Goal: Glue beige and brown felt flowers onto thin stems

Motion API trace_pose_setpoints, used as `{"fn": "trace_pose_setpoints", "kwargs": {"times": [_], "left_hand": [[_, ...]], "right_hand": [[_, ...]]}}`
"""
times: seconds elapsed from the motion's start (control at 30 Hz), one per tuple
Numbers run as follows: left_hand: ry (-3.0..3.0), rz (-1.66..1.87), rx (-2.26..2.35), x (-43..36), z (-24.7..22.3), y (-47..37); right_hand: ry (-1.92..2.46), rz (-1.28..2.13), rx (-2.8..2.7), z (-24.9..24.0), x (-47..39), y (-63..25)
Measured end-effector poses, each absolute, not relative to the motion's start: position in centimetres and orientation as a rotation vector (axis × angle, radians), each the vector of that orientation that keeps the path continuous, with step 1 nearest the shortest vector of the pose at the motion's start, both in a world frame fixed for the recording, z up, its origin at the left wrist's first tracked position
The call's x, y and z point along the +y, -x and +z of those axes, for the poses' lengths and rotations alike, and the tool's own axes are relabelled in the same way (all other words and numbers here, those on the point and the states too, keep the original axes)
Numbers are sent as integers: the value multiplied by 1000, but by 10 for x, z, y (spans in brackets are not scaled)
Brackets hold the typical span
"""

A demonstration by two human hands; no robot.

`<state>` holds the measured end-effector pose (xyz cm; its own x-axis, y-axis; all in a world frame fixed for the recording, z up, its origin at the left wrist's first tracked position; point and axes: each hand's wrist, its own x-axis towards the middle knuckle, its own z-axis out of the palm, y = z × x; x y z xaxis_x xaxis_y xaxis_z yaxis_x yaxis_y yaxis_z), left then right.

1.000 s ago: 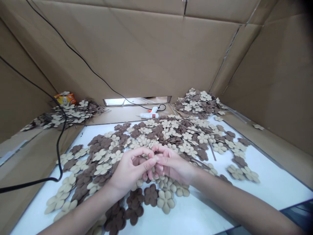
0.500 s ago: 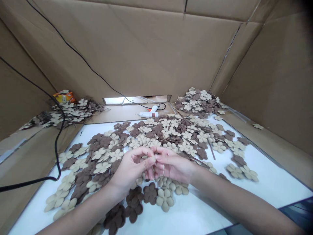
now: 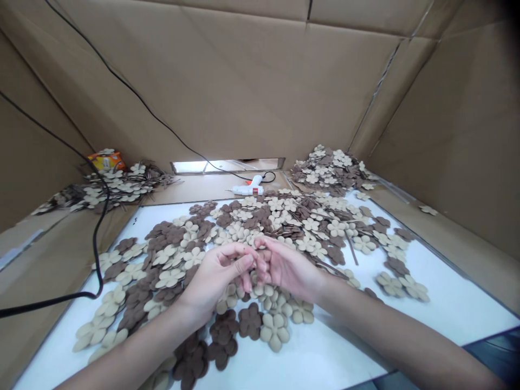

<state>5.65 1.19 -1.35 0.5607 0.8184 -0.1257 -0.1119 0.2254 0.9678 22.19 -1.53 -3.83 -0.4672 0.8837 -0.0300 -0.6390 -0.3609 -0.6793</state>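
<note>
My left hand (image 3: 223,271) is pinched, thumb against fingers, above the middle of the white board; whatever it may hold is too small or hidden to name. Close in front of it, my right hand (image 3: 286,268) has its thumb lifted and its fingers loosely curled apart, with nothing visible in them. The fingers of both hands meet or overlap. Below them lie beige flower cutouts (image 3: 274,329) and dark brown flower cutouts (image 3: 250,320), some partly covered by my hands and forearms.
A white glue gun (image 3: 248,187) lies at the back, its cord running left. Heaped flowers (image 3: 325,165) sit back right, more (image 3: 117,187) back left beside an orange packet (image 3: 108,161). A black cable (image 3: 97,244) hangs at left. Cardboard walls (image 3: 244,81) surround the white board (image 3: 333,352).
My right thumb has lifted away from the left thumb and the right fingers have loosened. The left hand stays pinched in nearly the same place.
</note>
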Motion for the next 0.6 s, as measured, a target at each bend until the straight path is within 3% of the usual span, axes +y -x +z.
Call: {"fn": "trace_pose_setpoints", "kwargs": {"times": [0.37, 0.6], "left_hand": [[-1633, 1031, 1017, 30, -4, -43], [-2401, 1240, 757, 30, -17, -39]], "right_hand": [[422, 1904, -638, -25, -18, -221], [341, 1976, -619, -20, -22, -220]]}}
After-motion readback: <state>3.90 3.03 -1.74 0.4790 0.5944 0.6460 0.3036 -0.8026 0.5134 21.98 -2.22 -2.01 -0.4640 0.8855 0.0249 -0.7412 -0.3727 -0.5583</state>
